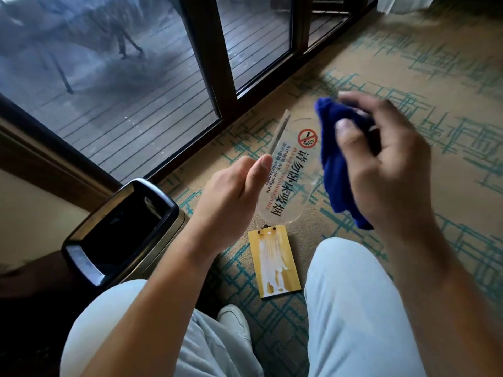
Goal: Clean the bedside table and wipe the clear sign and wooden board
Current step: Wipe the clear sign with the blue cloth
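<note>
With your left hand [231, 197] pinching the sign [288, 170] by its left edge above the carpet, draw the cloth [337, 159] bunched in your right hand [386, 161] flat across its face, sparing the board [275, 262] lying near you.

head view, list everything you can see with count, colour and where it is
clear sign: one, see-through with dark lettering and a red no-smoking mark, held up over the carpet by the left hand
cloth: one, dark blue, bunched in the right hand beside the sign
wooden board: one, yellow-brown with a pale smear, flat on the carpet between the knees
bin: one, dark with a silver rim, at left on the carpet
carpet: tan with teal lines
glass door: dark frame, top left, decking outside
shoe: one, white, bottom centre
trouser legs: two, pale
left hand: fingers curled at the sign's edge
right hand: grips the cloth
</note>
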A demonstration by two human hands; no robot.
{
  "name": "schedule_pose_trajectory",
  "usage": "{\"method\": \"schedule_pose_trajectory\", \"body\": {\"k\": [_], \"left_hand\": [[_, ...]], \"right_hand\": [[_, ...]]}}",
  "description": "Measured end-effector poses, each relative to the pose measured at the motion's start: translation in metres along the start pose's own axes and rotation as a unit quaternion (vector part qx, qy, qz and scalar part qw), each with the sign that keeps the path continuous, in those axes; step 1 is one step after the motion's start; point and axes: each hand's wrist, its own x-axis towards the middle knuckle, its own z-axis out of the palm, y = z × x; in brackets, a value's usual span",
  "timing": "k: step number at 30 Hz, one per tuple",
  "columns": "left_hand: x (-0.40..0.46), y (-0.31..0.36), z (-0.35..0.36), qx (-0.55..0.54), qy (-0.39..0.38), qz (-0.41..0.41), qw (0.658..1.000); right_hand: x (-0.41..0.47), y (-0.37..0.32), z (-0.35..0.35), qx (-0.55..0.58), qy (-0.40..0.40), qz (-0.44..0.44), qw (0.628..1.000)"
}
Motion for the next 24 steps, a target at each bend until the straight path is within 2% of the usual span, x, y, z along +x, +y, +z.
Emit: {"method": "schedule_pose_trajectory", "body": {"k": [5,10,16,19,24], "left_hand": [[-0.001,0.002,0.004,-0.007,0.032,0.016,0.999],[0.000,-0.006,0.009,-0.045,0.053,-0.010,0.997],[0.002,-0.008,0.009,-0.075,0.049,-0.010,0.996],[0.004,-0.010,0.008,-0.092,0.072,-0.008,0.993],[0.004,-0.008,0.008,-0.027,0.088,-0.004,0.996]], "right_hand": [[-0.003,-0.021,0.020,-0.168,-0.031,-0.084,0.982],[-0.022,-0.036,0.030,-0.222,-0.098,-0.143,0.960],[-0.048,-0.028,0.018,-0.161,-0.165,-0.172,0.958],[-0.063,-0.026,0.017,-0.120,-0.195,-0.181,0.956],[-0.065,-0.015,-0.005,-0.012,-0.264,-0.145,0.954]]}}
